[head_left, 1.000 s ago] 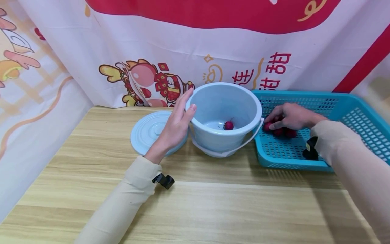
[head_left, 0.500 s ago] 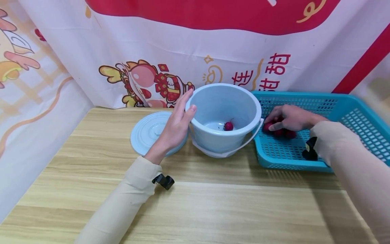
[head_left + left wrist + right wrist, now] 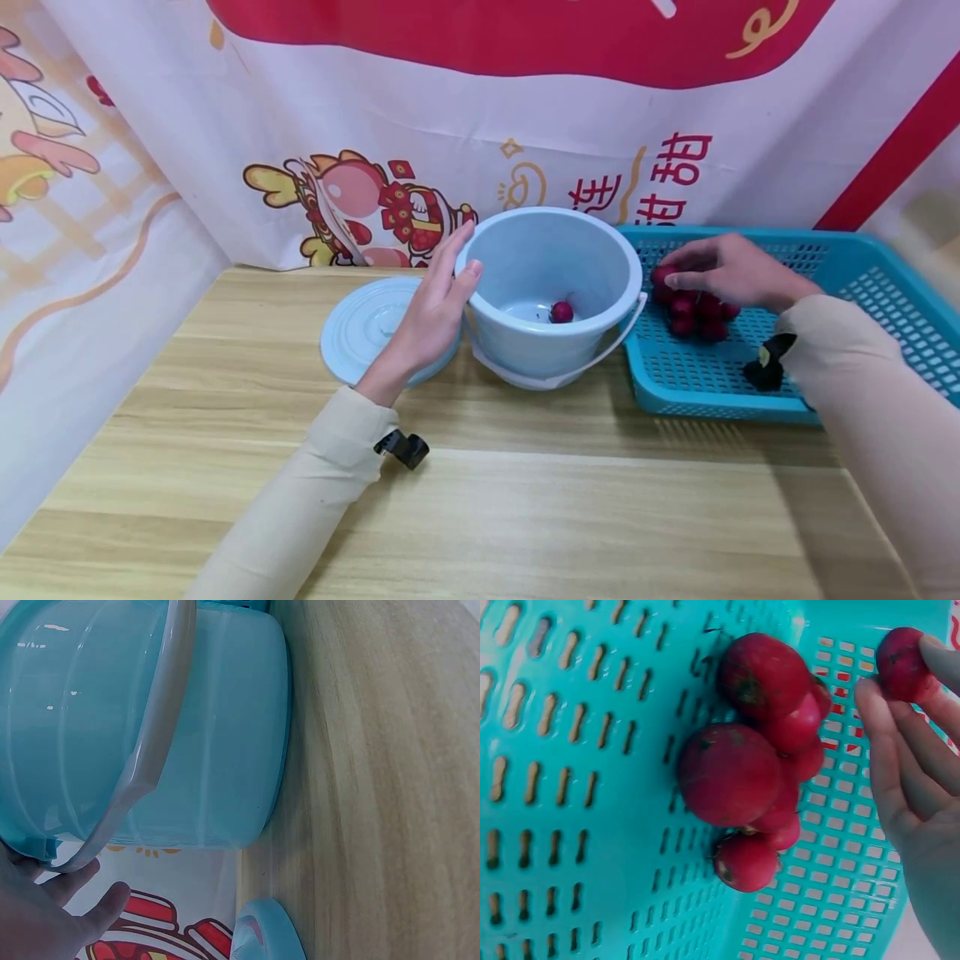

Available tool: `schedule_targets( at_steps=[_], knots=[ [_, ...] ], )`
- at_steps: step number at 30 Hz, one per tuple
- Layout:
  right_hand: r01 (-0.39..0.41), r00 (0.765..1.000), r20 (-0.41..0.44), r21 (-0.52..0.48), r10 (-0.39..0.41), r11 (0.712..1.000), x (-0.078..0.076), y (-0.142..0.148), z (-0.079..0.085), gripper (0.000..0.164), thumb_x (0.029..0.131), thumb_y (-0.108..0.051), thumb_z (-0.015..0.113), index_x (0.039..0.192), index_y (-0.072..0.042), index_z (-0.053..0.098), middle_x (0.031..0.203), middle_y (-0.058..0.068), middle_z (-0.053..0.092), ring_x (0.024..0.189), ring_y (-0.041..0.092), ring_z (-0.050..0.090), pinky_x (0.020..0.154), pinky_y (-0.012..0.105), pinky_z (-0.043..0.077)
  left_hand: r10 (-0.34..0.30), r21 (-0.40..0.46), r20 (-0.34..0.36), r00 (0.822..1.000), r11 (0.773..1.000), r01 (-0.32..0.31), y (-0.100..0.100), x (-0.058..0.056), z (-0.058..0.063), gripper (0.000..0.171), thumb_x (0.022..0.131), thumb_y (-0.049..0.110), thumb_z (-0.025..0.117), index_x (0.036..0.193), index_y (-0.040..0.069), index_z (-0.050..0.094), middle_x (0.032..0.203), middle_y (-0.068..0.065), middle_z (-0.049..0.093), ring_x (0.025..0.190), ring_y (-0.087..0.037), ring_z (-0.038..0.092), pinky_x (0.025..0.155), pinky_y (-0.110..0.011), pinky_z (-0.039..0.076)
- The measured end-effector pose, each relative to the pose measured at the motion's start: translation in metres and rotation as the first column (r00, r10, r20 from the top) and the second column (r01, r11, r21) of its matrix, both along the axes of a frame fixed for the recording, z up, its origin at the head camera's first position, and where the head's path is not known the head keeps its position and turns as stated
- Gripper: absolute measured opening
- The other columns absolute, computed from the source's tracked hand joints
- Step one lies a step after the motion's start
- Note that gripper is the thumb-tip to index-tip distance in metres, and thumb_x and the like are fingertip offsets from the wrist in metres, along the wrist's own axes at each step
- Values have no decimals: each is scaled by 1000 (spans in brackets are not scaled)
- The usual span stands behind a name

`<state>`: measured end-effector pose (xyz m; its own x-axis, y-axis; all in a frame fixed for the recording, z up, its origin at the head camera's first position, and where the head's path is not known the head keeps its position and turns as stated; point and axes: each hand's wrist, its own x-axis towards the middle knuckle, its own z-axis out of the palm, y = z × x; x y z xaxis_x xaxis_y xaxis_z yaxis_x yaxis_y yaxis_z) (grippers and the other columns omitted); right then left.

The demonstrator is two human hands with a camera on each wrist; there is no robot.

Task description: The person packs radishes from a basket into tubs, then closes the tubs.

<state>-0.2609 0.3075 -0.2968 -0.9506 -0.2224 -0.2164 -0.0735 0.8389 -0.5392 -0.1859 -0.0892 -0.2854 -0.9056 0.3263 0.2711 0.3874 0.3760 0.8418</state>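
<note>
My left hand lies with fairly straight fingers against the left side and rim of a light blue bucket. One radish sits on the bucket's floor. In the right wrist view, my right hand pinches a red radish between thumb and fingers, apart from the others. That hand is over the left part of a turquoise plastic basket. Below it, several more radishes are heaped together on the basket's slotted bottom.
A round light blue lid lies on the wooden table, left of the bucket and partly behind my left hand. The bucket's pale handle hangs down at the front, close to the basket. A printed cloth hangs behind everything.
My right hand has lifted slightly up and away from the heap with a radish in its fingers, uncovering more radishes below. The left hand and bucket stay in place.
</note>
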Motion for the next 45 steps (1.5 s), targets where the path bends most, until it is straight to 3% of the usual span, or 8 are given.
schedule_targets(
  at_steps=[7, 14, 17, 26, 36, 45],
  knots=[
    [76, 993, -79, -117, -86, 990, 1, -1, 14, 67, 86, -59, 65, 140, -22, 54, 138, 12, 57, 124, 32, 52, 96, 56, 50, 4, -6, -9, 1000, 1000, -4, 0, 0, 1, 59, 105, 34, 33, 159, 17, 15, 167, -1, 11, 153, -21, 16, 121, -54, 24],
    [100, 970, -202, -187, -138, 977, 3, -16, 32, 66, 85, -59, 65, 141, -26, 55, 140, 8, 57, 121, 24, 54, 79, 20, 55, 12, -9, 0, 1000, 1000, -12, 0, 2, 5, 58, 106, 31, 34, 159, 18, 15, 166, -1, 11, 153, -20, 15, 120, -53, 24],
    [90, 958, -246, -234, -149, 968, 5, -26, 39, 64, 84, -56, 67, 141, -27, 55, 141, 6, 57, 119, 20, 55, 76, 13, 53, 18, -13, 5, 1000, 1000, -18, 1, 2, 6, 58, 106, 32, 33, 159, 19, 15, 166, 0, 11, 153, -19, 14, 121, -53, 23],
    [47, 931, -328, -324, -159, 945, 9, -54, 54, 57, 86, -48, 70, 137, -27, 59, 135, 5, 61, 109, 14, 60, 76, 10, 52, 16, -13, 4, 1000, 1000, -16, 0, 2, 6, 57, 106, 33, 32, 159, 19, 15, 167, -1, 10, 153, -20, 15, 121, -52, 22],
    [-19, 909, -399, -328, -120, 945, 13, -83, 61, 51, 86, -45, 72, 132, -29, 63, 127, 3, 65, 104, 12, 65, 80, 12, 53, 13, -4, 2, 1000, 1000, -13, 0, -1, 3, 57, 106, 32, 32, 159, 18, 15, 167, -1, 11, 153, -21, 15, 121, -52, 23],
    [-103, 901, -434, -249, -16, 963, 13, -109, 61, 49, 85, -40, 75, 131, -28, 64, 124, -2, 67, 105, 15, 65, 86, 22, 56, 18, 7, -17, 1000, 1000, -17, -5, -24, -28, 57, 104, 45, 34, 157, 36, 15, 166, 11, 10, 151, -11, 17, 118, -52, 28]
  ],
)
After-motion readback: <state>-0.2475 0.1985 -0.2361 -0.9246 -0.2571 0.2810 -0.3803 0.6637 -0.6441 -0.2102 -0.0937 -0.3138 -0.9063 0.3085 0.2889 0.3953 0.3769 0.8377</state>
